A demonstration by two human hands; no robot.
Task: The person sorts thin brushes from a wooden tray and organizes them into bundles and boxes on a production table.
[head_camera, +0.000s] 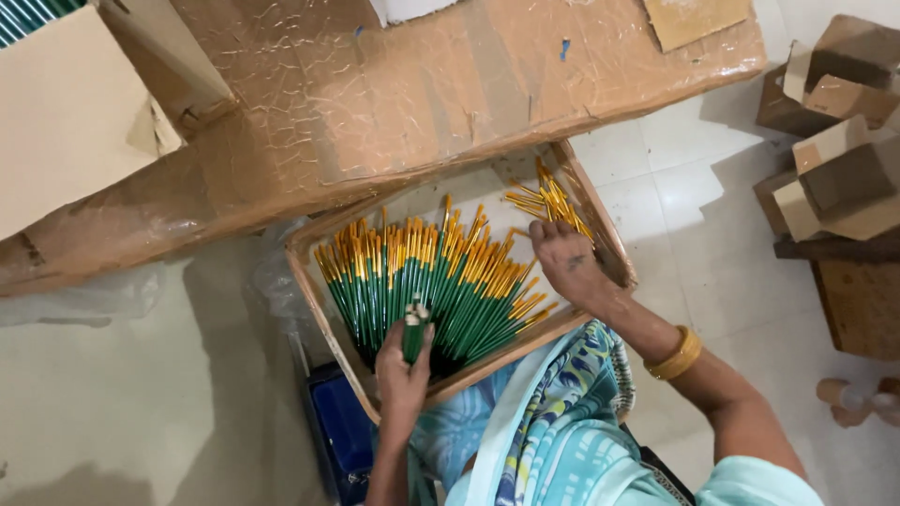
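Note:
A shallow brown tray rests across my lap and holds several green-handled brushes with yellow-gold ferrules, fanned out in a big pile. A smaller loose group of brushes lies in the tray's far right corner. My left hand is at the tray's near edge, closed around a small bundle of green brushes held upright. My right hand, with a gold bangle on the wrist, lies palm down on the right side of the pile, just below the loose group; its fingertips are hidden.
A large brown slab wrapped in tape overhangs the tray's far side. A cardboard box stands at the upper left. Several small open cardboard boxes sit on the tiled floor at the right. A blue object lies under the tray.

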